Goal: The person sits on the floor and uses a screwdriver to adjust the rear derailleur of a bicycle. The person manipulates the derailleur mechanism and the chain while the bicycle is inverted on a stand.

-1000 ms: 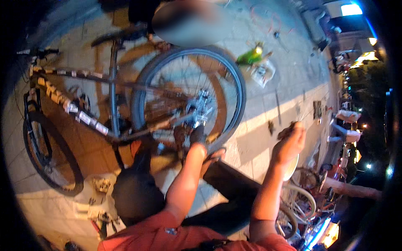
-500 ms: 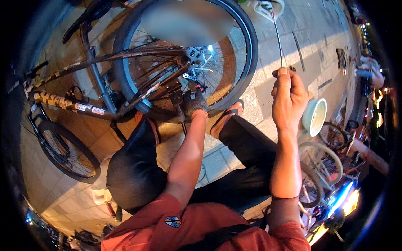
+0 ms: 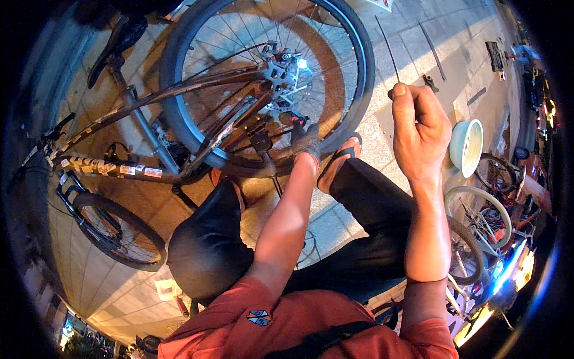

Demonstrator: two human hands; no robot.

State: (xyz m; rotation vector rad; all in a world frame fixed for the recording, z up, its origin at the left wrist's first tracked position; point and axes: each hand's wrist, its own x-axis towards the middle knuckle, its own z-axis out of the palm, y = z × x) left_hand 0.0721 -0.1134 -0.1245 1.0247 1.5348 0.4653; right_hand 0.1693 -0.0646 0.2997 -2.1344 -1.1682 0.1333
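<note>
A dark bicycle (image 3: 113,167) spans the left side, its large rear wheel (image 3: 366,66) at the top middle. My left hand (image 3: 306,143), in a dark work glove, is closed beside the wheel's lower hub area. A small black and red part (image 3: 297,120) shows at its fingertips; whether the hand grips it is unclear. Just above the glove sits the silver brake disc (image 3: 278,78). My right hand (image 3: 422,134), bare, is raised right of the wheel. Its thumb and fingers pinch a long thin metal rod (image 3: 388,51), which points up and away.
A pale blue-green basin (image 3: 466,148) stands on the paving right of my right hand. Further right are several bicycles and a loose wheel rim (image 3: 478,216). A dark strip (image 3: 433,51) and a small dark tool (image 3: 430,84) lie near the rod. My sandalled foot (image 3: 339,163) is beside the tyre.
The view has shifted, so most things appear further right. The rod's far end has come away from the white bag at the top. My left hand stays by the hub area.
</note>
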